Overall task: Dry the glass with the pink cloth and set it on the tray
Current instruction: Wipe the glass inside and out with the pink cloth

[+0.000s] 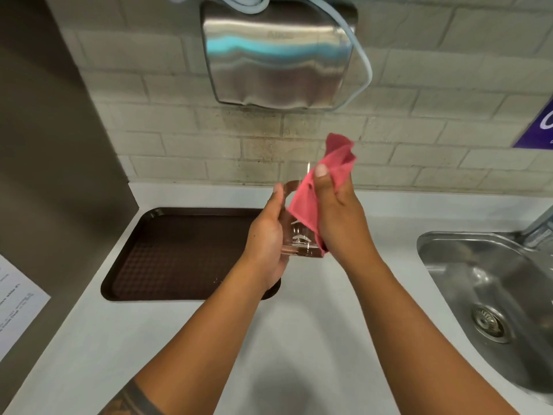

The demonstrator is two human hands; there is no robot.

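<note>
A clear drinking glass (299, 239) is held upright above the white counter, its thick base toward me. My left hand (267, 235) grips its left side. My right hand (338, 211) presses the pink cloth (311, 196) against the glass's right side, the thumb on top of the cloth. The cloth's loose end sticks up past the rim. The dark brown tray (179, 253) lies flat on the counter to the left, partly under my left hand, with nothing on it.
A steel sink (490, 283) with a drain is set into the counter at the right, a tap base behind it. A steel hand dryer (278, 52) hangs on the tiled wall ahead. A grey panel with a paper notice (18, 298) stands at the left.
</note>
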